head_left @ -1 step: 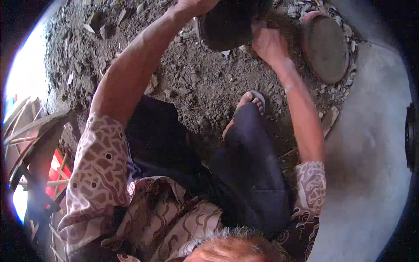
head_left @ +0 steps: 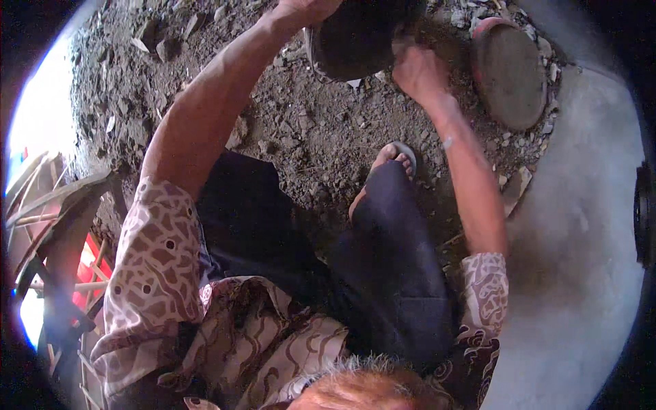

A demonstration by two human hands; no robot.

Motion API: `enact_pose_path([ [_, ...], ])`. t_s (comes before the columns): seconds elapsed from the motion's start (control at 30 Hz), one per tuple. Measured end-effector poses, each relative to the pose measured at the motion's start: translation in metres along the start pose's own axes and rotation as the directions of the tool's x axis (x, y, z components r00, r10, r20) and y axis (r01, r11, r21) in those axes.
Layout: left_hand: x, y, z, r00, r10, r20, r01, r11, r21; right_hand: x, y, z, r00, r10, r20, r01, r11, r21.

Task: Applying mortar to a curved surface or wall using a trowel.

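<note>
At the top, my left hand (head_left: 307,8) grips the rim of a dark, rounded container (head_left: 348,37), which is cut off by the frame's edge. My right hand (head_left: 420,72) is at the container's right side with its fingers curled and blurred; what they hold, if anything, I cannot make out. A round, grey-faced lid or disc with a red rim (head_left: 512,78) lies on the rubble to the right of my right hand.
Loose soil and stones (head_left: 294,116) cover the ground around my sandalled foot (head_left: 393,157). A pale concrete surface (head_left: 567,239) runs along the right. Broken boards and sticks (head_left: 48,225) lie at the left, with red material behind. Grey hair (head_left: 362,369) shows at the lower edge.
My right hand and forearm have shifted very slightly to the left. My left hand and the container look the same.
</note>
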State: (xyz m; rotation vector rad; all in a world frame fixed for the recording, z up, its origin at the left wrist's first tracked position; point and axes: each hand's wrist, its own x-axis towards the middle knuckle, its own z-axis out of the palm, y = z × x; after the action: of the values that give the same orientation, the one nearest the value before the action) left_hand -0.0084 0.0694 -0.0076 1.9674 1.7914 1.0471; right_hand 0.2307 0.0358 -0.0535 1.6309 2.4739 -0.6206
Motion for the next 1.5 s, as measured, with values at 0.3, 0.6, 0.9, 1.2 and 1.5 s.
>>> enact_pose_path([
  [0.3,-0.006,0.018,0.004,0.987,-0.16,0.004,0.16,0.986,-0.044,-0.028,-0.043,0.022,0.967,-0.251,0.034,0.239,0.951,0.198],
  [0.6,0.007,0.011,0.003,0.995,-0.101,0.016,0.101,0.995,0.004,-0.04,-0.019,-0.008,0.944,-0.087,0.32,-0.271,0.351,0.896],
  [0.9,0.028,-0.004,-0.015,0.915,-0.392,0.101,0.379,0.917,0.123,-0.116,0.024,-0.004,0.902,-0.029,0.431,-0.417,-0.321,0.85],
  [1.2,0.013,-0.037,-0.063,0.891,-0.435,-0.127,0.435,0.9,-0.027,-0.192,0.106,-0.058,0.541,0.567,-0.621,-0.102,0.777,0.621],
  [1.5,-0.054,-0.148,-0.135,0.962,-0.249,0.109,0.23,0.96,0.162,-0.197,0.177,-0.049,0.479,0.488,-0.73,-0.536,0.821,0.197],
])
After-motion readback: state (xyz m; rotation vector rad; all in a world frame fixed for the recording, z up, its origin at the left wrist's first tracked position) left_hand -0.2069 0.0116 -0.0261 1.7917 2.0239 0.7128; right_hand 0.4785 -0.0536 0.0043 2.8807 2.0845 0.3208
